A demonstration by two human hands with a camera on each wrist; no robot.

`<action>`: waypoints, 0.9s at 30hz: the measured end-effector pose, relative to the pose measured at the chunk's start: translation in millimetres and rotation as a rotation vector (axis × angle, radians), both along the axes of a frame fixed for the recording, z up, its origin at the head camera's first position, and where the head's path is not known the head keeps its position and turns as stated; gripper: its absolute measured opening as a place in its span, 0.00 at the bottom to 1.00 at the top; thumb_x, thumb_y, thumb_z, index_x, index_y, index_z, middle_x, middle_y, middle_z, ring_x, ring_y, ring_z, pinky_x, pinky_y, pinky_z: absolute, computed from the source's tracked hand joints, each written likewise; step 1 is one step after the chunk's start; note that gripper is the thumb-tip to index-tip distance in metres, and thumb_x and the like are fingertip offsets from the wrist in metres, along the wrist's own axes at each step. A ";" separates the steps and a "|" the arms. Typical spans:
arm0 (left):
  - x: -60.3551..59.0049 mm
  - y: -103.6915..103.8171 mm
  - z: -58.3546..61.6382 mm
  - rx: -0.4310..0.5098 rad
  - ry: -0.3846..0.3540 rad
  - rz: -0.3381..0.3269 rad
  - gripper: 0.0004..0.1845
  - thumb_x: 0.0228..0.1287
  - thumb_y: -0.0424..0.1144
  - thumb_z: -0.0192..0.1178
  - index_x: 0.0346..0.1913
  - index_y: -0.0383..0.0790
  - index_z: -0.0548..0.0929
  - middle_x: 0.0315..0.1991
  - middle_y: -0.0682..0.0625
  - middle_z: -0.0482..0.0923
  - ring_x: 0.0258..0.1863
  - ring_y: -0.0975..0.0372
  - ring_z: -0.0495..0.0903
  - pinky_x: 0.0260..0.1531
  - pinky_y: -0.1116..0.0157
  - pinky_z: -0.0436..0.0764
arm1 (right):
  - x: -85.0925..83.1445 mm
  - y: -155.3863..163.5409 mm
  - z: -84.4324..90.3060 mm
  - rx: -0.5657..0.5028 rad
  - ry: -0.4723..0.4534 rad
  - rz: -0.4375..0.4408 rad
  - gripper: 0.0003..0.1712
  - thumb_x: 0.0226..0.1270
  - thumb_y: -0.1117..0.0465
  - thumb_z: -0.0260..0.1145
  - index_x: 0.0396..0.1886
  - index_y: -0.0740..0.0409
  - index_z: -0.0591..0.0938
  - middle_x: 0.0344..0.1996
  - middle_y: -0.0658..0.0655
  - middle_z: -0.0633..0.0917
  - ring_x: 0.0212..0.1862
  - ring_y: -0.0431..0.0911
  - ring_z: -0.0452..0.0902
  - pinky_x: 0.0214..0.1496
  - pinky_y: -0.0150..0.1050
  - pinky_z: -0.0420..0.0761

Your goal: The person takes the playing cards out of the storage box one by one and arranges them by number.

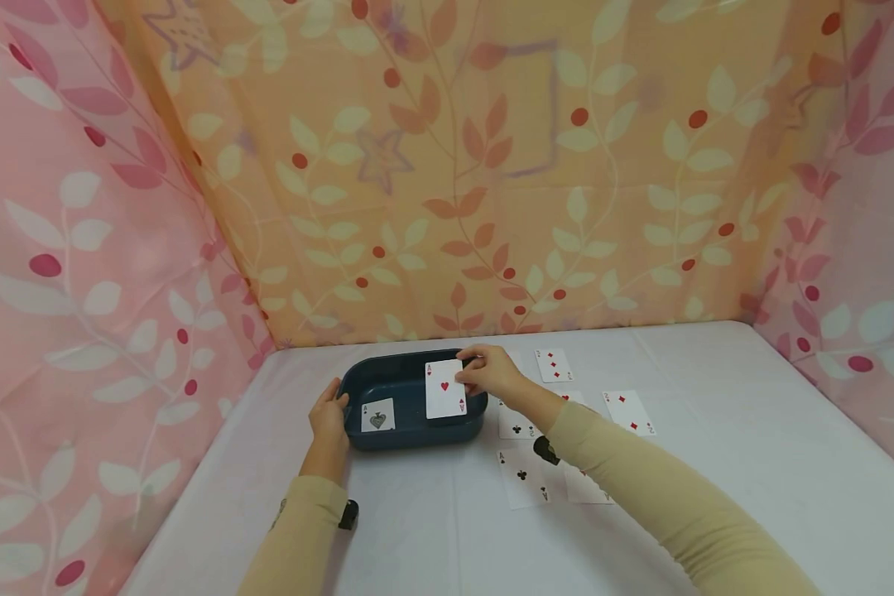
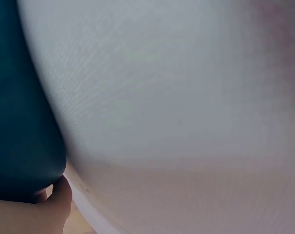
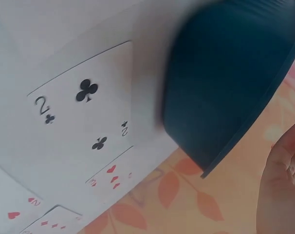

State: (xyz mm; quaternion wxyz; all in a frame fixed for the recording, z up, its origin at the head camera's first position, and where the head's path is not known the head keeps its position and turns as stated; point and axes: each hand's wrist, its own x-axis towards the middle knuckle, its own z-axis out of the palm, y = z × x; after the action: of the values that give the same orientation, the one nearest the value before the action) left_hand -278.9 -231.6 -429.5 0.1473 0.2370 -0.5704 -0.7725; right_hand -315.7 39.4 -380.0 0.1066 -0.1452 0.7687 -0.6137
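A dark blue rectangular basin [image 1: 410, 436] stands on the table, with an ace of spades [image 1: 377, 415] lying in its left part. My left hand [image 1: 329, 416] grips the basin's left end; in the left wrist view, fingers [image 2: 62, 195] bend at the basin's corner. Over the right part of the basin, my right hand [image 1: 494, 372] pinches an ace of hearts [image 1: 444, 393] by its right edge, face up. The right wrist view has my right hand [image 3: 284, 180] at the lower right edge, beyond the basin [image 3: 225, 92]; the held card does not show there.
Right of the basin lie several face-up cards: a three of diamonds [image 1: 555, 365], a two of diamonds [image 1: 629, 412], a two of clubs [image 3: 86, 102] and an ace of clubs [image 1: 523, 476]. My right forearm partly covers others. Patterned curtains [image 1: 454, 165] enclose the white-covered table [image 1: 417, 521].
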 end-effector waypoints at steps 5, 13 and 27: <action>-0.2 0.3 -0.6 -0.025 0.003 -0.001 0.27 0.72 0.25 0.43 0.73 0.36 0.61 0.74 0.43 0.54 0.75 0.55 0.47 0.72 0.63 0.46 | 4.3 12.6 2.4 0.027 -0.018 -0.029 0.22 0.64 0.70 0.66 0.58 0.68 0.76 0.29 0.57 0.85 0.25 0.44 0.78 0.36 0.38 0.85; 0.2 -0.7 -2.2 -0.028 0.010 -0.006 0.27 0.72 0.25 0.43 0.73 0.35 0.61 0.74 0.43 0.54 0.75 0.55 0.48 0.72 0.63 0.47 | 10.9 27.6 2.9 0.033 -0.028 -0.048 0.22 0.63 0.70 0.67 0.58 0.68 0.76 0.31 0.59 0.86 0.25 0.45 0.79 0.36 0.39 0.85; -1.0 0.2 -1.4 -0.032 -0.001 0.011 0.27 0.72 0.25 0.44 0.72 0.35 0.62 0.74 0.42 0.55 0.75 0.54 0.47 0.72 0.63 0.46 | 18.0 53.0 3.1 0.027 -0.030 -0.058 0.24 0.64 0.70 0.66 0.59 0.71 0.74 0.29 0.58 0.85 0.26 0.46 0.78 0.36 0.38 0.85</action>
State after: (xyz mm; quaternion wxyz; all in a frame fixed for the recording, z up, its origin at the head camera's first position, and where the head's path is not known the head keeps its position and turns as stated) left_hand -280.0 -231.4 -430.9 0.1549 0.2382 -0.5816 -0.7623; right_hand -297.6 92.4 -376.9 0.1023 -0.1123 0.7792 -0.6080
